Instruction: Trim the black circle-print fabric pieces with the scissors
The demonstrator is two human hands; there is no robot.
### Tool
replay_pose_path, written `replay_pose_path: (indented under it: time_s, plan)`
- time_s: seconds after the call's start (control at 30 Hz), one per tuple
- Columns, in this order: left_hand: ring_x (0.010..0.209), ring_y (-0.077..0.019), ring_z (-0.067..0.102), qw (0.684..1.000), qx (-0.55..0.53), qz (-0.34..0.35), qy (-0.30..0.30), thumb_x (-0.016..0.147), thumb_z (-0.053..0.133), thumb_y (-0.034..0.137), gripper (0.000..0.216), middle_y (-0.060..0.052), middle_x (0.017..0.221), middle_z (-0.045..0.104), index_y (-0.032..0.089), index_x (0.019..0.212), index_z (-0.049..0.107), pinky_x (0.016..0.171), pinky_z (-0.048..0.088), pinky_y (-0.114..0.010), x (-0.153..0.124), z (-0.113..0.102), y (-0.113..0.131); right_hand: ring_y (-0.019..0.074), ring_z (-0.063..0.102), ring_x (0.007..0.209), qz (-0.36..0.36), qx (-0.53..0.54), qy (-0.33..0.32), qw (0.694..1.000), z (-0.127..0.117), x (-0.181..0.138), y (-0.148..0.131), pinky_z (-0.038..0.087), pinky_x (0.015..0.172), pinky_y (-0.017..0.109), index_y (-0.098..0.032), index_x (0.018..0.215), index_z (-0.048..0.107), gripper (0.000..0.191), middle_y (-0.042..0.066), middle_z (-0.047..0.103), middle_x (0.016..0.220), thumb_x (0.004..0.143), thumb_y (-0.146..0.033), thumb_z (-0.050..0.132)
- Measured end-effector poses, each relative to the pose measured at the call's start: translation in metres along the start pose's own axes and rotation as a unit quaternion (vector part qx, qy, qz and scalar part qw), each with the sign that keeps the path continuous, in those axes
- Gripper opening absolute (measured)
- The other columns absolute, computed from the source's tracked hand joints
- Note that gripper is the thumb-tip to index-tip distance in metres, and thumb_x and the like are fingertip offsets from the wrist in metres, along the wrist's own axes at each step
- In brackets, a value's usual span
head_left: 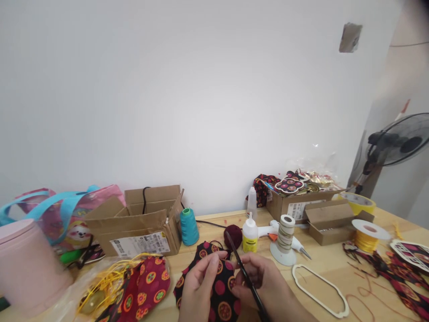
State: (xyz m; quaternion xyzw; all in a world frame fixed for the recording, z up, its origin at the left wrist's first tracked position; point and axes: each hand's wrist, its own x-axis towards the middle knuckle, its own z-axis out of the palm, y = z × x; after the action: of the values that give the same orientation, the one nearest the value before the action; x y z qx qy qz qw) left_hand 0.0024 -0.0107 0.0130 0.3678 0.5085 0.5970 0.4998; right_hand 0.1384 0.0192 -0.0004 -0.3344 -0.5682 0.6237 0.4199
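Note:
In the lower middle, my left hand (200, 281) is closed, thumb and forefinger pressed together. What sits between those fingertips is too small to make out. My right hand (259, 279) is closed around a slim, dark, pointed tool (246, 273), its tip slanting up and to the left. Whether it is tweezers or something else, I cannot tell. Beneath and between both hands lies black cloth with red and orange round motifs (221, 290), partly hidden by the fingers. Just beyond the tool's tip rests a dark red ball of yarn (233, 237), beside a glue bottle with a yellow label (250, 236).
Left stand a pink canister (30, 268), a cardboard box (140, 223), a turquoise thread cone (189, 227) and red patterned cloth (147, 286). Rightward are a cord spool (286, 235), a cream frame (320, 286), a yellow-thread spool (366, 241) and a filled box (291, 208).

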Motion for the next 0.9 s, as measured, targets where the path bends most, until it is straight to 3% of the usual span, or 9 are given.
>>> replay_pose_path:
  time_s: [0.13,0.23,0.4,0.5,0.57,0.63,0.73,0.83,0.9]
  plan:
    - [0.1,-0.0236,0.057,0.999,-0.024,-0.001,-0.041,0.068,0.059,0.049,0.038,-0.006,0.086,0.071,0.018,0.09,0.066,0.095,0.034,-0.035,0.0,0.0,-0.001,0.0084,0.051,0.048,-0.005,0.0,0.044,0.999,0.0,0.001,-0.001,0.04,0.047,0.019,-0.016,0.079,0.056,0.04,-0.005,0.059,0.056,0.047,-0.021,0.079]
    - [0.099,-0.0239,0.057,0.997,-0.027,0.002,-0.066,0.067,0.062,0.047,0.037,-0.006,0.088,0.071,0.019,0.09,0.066,0.095,0.035,-0.037,0.003,-0.001,-0.003,0.0077,0.05,0.048,-0.011,0.011,0.055,0.998,0.0,0.002,-0.004,0.039,0.047,0.019,-0.015,0.078,0.055,0.039,-0.005,0.059,0.055,0.048,-0.023,0.078]
    - [0.089,-0.0242,0.061,0.997,-0.041,0.02,-0.069,0.06,0.07,0.042,0.037,-0.007,0.087,0.071,0.019,0.09,0.066,0.077,0.047,-0.031,0.003,-0.001,-0.005,0.0074,0.049,0.047,-0.008,0.032,0.05,0.998,-0.001,0.002,-0.006,0.04,0.047,0.019,-0.015,0.077,0.055,0.039,-0.006,0.058,0.054,0.046,-0.019,0.079]
    - [0.073,-0.0187,0.063,0.997,0.022,0.052,-0.052,0.057,0.072,0.039,0.028,-0.005,0.078,0.072,0.018,0.076,0.069,0.063,0.048,-0.023,0.002,0.0,-0.003,0.0078,0.05,0.047,-0.017,0.017,0.025,0.999,-0.001,0.002,-0.007,0.04,0.047,0.019,-0.017,0.075,0.055,0.038,-0.006,0.058,0.053,0.045,-0.01,0.077]
    - [0.067,-0.0159,0.062,0.996,0.046,0.059,-0.045,0.057,0.073,0.037,0.023,-0.004,0.069,0.072,0.016,0.067,0.07,0.061,0.047,-0.02,0.002,0.0,-0.001,0.0077,0.051,0.048,-0.019,-0.008,0.01,1.0,-0.002,0.001,-0.009,0.04,0.048,0.018,-0.016,0.071,0.055,0.035,-0.007,0.058,0.052,0.045,-0.004,0.075]
    - [0.069,-0.0162,0.063,0.998,0.02,0.032,-0.048,0.056,0.074,0.035,0.022,-0.005,0.069,0.072,0.016,0.067,0.071,0.064,0.048,-0.02,0.003,-0.002,0.001,0.0073,0.05,0.049,-0.017,-0.031,0.004,0.999,-0.003,0.0,-0.011,0.038,0.047,0.017,-0.016,0.073,0.055,0.034,-0.006,0.058,0.053,0.047,-0.001,0.071]
    - [0.072,-0.0157,0.065,0.993,-0.102,-0.043,-0.034,0.053,0.077,0.032,0.025,-0.006,0.074,0.073,0.015,0.071,0.072,0.065,0.049,-0.02,0.008,-0.009,0.004,0.0063,0.048,0.047,-0.026,-0.064,-0.002,0.998,-0.008,-0.001,-0.014,0.035,0.045,0.017,-0.015,0.076,0.055,0.029,-0.007,0.057,0.053,0.051,-0.003,0.066]
    - [0.059,-0.0104,0.064,0.978,-0.177,-0.092,0.052,0.045,0.082,0.021,0.025,-0.003,0.071,0.073,0.016,0.067,0.071,0.057,0.05,-0.016,0.015,-0.017,0.004,0.0056,0.047,0.046,-0.006,-0.067,-0.037,0.997,-0.015,-0.002,-0.017,0.036,0.045,0.017,-0.014,0.075,0.055,0.029,-0.006,0.057,0.054,0.051,-0.004,0.067]
    - [0.046,-0.0074,0.059,0.978,-0.164,-0.116,0.056,0.044,0.082,0.022,0.027,-0.002,0.064,0.071,0.016,0.068,0.07,0.048,0.048,-0.015,0.017,-0.018,-0.001,0.0055,0.049,0.048,0.017,-0.035,-0.074,0.997,-0.02,-0.002,-0.019,0.037,0.046,0.016,-0.014,0.076,0.055,0.034,-0.005,0.059,0.057,0.047,-0.003,0.071]
